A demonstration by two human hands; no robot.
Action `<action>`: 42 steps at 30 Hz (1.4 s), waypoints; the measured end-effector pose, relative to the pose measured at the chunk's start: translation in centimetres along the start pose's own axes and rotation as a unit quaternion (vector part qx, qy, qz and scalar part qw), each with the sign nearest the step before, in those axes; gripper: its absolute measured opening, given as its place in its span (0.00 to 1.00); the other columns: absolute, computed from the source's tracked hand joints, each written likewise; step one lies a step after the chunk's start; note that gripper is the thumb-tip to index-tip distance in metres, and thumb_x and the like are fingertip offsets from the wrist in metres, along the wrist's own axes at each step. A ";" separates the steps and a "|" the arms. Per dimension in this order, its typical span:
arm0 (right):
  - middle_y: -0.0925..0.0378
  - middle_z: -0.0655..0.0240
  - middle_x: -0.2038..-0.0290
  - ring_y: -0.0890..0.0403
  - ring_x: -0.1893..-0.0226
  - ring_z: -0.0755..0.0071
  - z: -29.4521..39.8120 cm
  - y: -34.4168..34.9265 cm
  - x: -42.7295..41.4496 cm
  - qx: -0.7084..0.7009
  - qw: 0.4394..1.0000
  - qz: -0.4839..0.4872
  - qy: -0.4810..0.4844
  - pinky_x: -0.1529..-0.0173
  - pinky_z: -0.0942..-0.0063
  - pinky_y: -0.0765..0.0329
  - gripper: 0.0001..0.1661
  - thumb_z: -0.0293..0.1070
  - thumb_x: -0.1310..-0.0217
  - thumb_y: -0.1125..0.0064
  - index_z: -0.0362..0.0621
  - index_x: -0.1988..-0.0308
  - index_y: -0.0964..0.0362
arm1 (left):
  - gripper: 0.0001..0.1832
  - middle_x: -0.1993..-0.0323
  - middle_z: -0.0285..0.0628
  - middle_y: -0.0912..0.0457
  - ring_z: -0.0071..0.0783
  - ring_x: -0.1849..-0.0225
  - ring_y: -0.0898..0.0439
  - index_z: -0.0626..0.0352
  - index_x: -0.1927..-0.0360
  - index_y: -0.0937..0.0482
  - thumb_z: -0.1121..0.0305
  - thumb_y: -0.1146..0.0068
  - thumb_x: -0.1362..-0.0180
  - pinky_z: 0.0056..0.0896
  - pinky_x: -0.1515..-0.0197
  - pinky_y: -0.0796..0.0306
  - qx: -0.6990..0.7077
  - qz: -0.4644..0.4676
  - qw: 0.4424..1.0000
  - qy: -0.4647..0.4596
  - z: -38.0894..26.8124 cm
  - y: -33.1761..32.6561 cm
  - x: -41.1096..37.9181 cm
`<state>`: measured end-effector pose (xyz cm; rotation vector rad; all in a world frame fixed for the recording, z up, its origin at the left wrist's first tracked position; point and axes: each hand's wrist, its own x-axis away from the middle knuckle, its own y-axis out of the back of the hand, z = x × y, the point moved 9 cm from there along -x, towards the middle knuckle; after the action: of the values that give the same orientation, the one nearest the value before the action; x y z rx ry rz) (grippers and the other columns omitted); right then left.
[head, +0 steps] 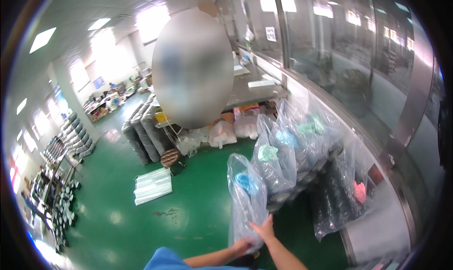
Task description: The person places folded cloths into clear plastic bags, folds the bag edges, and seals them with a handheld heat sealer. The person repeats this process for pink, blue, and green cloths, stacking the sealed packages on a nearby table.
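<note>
A tall clear plastic bag (247, 202) stands on the green floor just before me, with a crumpled blue piece (243, 181) inside near its upper part. My left hand (242, 247) is at the lower side of this bag, its fingers blurred and partly hidden. My right hand (263, 229) touches the bag's right side with thumb and fingers spread. Behind it stand more clear bags, one with a pale green piece (268, 153) and one with a light blue piece (286, 137). Whether my left fingers are closed on the plastic is unclear.
Right, a clear bag of dark goods (336, 199) leans by a low wall. White flat strips (153, 186) lie on the floor beside a brown round stool (170, 158). Grey wrapped bundles (152, 132) stand near a metal-topped table (258, 89). A blurred oval hides part of the background.
</note>
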<state>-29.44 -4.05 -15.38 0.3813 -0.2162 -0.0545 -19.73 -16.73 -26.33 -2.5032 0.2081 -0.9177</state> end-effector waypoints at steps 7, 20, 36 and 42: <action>0.16 0.60 0.70 0.16 0.69 0.65 -8.2 5.4 7.5 -0.119 0.986 -0.117 0.016 0.60 0.66 0.21 0.12 0.33 0.42 0.32 0.34 0.63 0.20 | 0.11 0.63 0.42 0.18 0.37 0.59 0.19 0.62 0.55 0.21 0.69 0.51 0.35 0.40 0.50 0.25 0.007 -0.014 0.994 0.106 8.5 -5.9 9.7; 0.38 0.81 0.83 0.41 0.84 0.87 -12.3 16.1 34.0 -0.248 0.918 -0.144 -0.275 0.78 0.80 0.46 0.23 0.44 0.23 0.52 0.39 0.66 0.21 | 0.77 0.27 0.64 0.49 0.59 0.25 0.47 0.73 0.26 0.56 0.31 0.24 0.65 0.58 0.30 0.41 -0.349 -0.269 0.878 0.184 12.5 -2.5 9.3; 0.32 0.73 0.83 0.34 0.85 0.81 -10.1 13.9 51.7 -0.169 0.807 -0.471 -0.314 0.80 0.77 0.38 0.12 0.35 0.27 0.50 0.40 0.64 0.26 | 0.09 0.77 0.25 0.28 0.12 0.83 0.33 0.54 0.60 0.27 0.73 0.36 0.38 0.19 0.83 0.40 -0.229 0.193 0.949 0.095 -4.9 -11.7 10.7; 0.36 0.77 0.85 0.35 0.86 0.87 -9.2 14.8 53.9 -0.136 0.798 -0.512 -0.288 0.82 0.81 0.41 0.14 0.37 0.27 0.48 0.38 0.65 0.27 | 0.12 0.78 0.24 0.33 0.11 0.79 0.35 0.53 0.66 0.33 0.77 0.39 0.38 0.20 0.78 0.42 -0.367 0.205 0.907 -0.042 -10.9 -10.6 9.6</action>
<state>25.29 7.97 -7.40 0.1427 -0.5796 -1.2844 -19.54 -14.21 -8.49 -2.9545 1.1961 -0.6137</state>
